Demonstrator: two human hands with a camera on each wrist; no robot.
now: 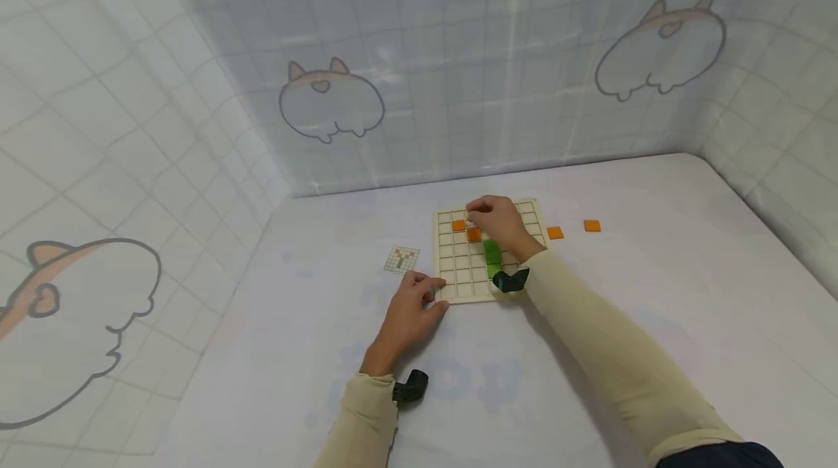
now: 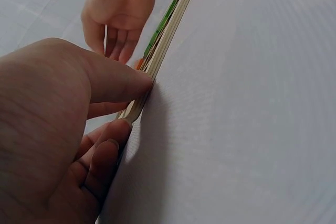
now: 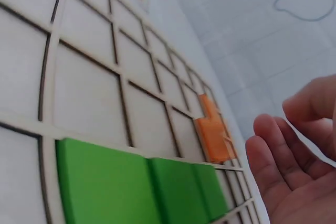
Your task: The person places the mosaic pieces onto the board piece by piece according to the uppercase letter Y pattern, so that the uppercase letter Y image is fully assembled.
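A pale wooden grid board point(image 1: 461, 275) lies on the white table. My left hand point(image 1: 409, 315) pinches its near left corner, thumb point(image 2: 121, 80) against one edge and forefinger at the other. Over the far part of the board, my right hand point(image 1: 500, 220) has its fingers bent down, close by two orange square tiles point(image 1: 473, 235) set in the grid. I cannot tell whether a tile is between its thumb and forefinger. A column of green tiles point(image 3: 110, 182) sits in the grid under the right wrist.
Left of the board lies a small gridded pattern card point(image 1: 401, 259) with an orange and green figure. To the right lie a loose orange tile point(image 1: 555, 233) and, farther out, another orange tile point(image 1: 592, 225). Fabric walls point(image 1: 458, 75) surround the table's back and sides.
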